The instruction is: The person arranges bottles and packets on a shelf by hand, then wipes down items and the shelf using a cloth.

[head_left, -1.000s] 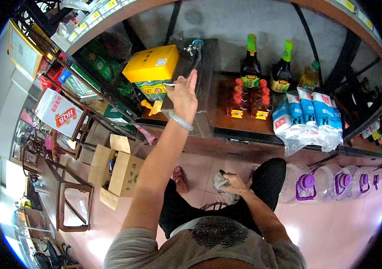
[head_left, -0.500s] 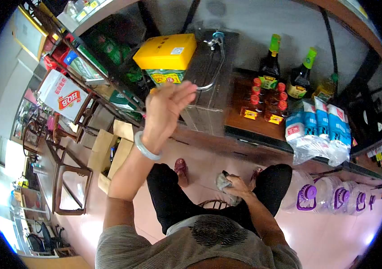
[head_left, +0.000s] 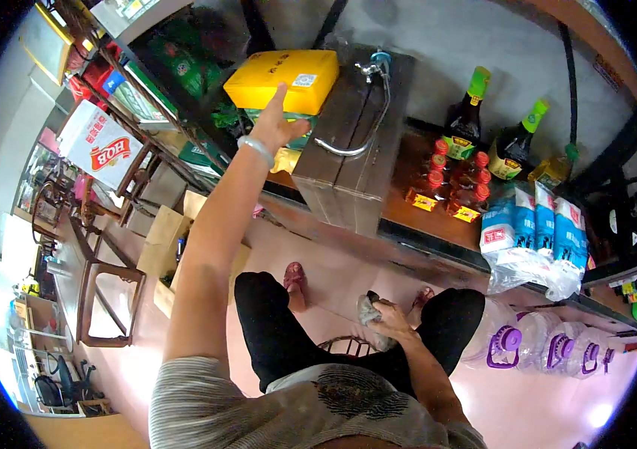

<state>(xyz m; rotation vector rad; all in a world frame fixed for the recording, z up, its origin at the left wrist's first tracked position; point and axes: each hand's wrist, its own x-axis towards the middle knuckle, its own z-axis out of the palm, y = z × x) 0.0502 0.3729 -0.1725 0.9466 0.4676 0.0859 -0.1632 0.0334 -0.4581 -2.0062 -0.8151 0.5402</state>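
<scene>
My left hand [head_left: 277,129] is raised, fingers apart, in front of the yellow box [head_left: 282,79] and the green packet under it; whether it touches them I cannot tell. Right of it, a curved metal faucet [head_left: 369,71] lies on a dark brown box [head_left: 356,161]. Low between my knees, my right hand [head_left: 391,317] is closed around a grey cloth [head_left: 368,308]. On the wooden shelf stand small red-capped bottles [head_left: 432,179] and two dark bottles with green caps [head_left: 464,116].
Blue and white packets [head_left: 534,228] in plastic sit at the shelf's right. Large clear jugs [head_left: 494,337] with purple handles stand on the floor. An open carton [head_left: 161,243], a wooden chair frame [head_left: 109,299] and a white HQB box [head_left: 101,146] are at the left.
My left hand has moved away from the faucet to the yellow box. The view has shifted, showing more of the brown box. My right hand still grips the cloth.
</scene>
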